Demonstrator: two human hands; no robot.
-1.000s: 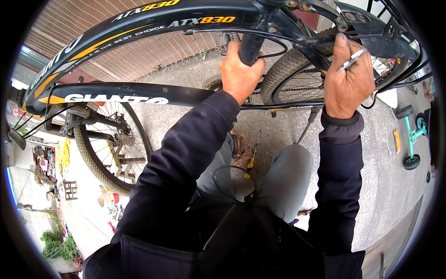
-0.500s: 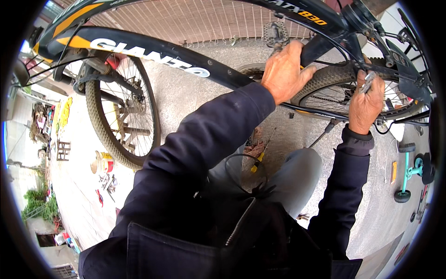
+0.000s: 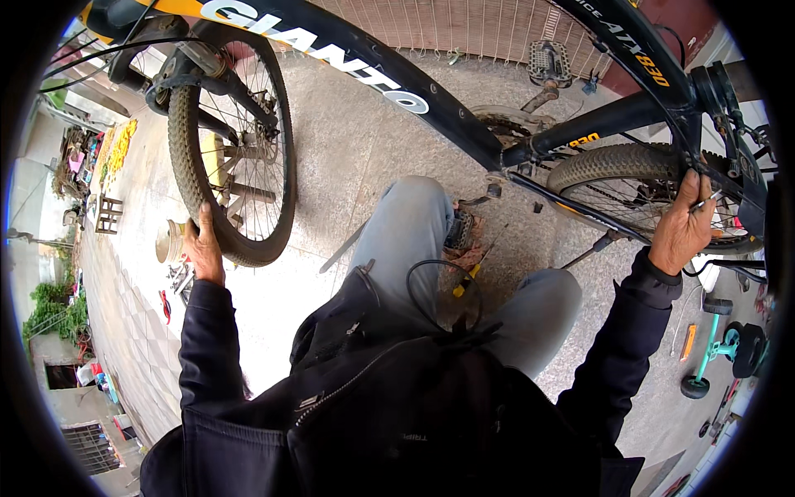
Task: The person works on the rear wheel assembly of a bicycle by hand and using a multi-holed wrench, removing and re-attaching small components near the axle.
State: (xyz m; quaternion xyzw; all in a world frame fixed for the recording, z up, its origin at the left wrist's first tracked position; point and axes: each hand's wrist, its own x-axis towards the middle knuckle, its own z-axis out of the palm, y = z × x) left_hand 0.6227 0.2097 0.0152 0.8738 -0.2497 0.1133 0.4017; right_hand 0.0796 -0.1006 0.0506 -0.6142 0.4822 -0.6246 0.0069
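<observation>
A black bicycle with orange and white markings stands across the far side, its frame (image 3: pixel 464 124) tilted in this view. My left hand (image 3: pixel 204 253) is at the lower left edge of the front wheel (image 3: pixel 186 157), its fingers stretched and near or touching the tyre; I cannot tell which. My right hand (image 3: pixel 681 228) is closed by the rear wheel (image 3: pixel 596 166), at the rear of the frame. A small silver metal tool (image 3: pixel 705 201) sticks out between its fingers; the rest is hidden by the hand.
Beyond my left hand are a bucket (image 3: pixel 170 241) and red-handled pliers (image 3: pixel 166 307). A yellow-handled screwdriver (image 3: pixel 465 282) lies between my knees, near a black cable loop (image 3: pixel 411 286). A pedal (image 3: pixel 550 65) juts out at the far side. A turquoise wheeled toy (image 3: pixel 712 348) stands at the right.
My left hand has left the bicycle frame by the seat tube and swung left to the front wheel. My right hand stays at the rear with the silver tool. The view has shifted.
</observation>
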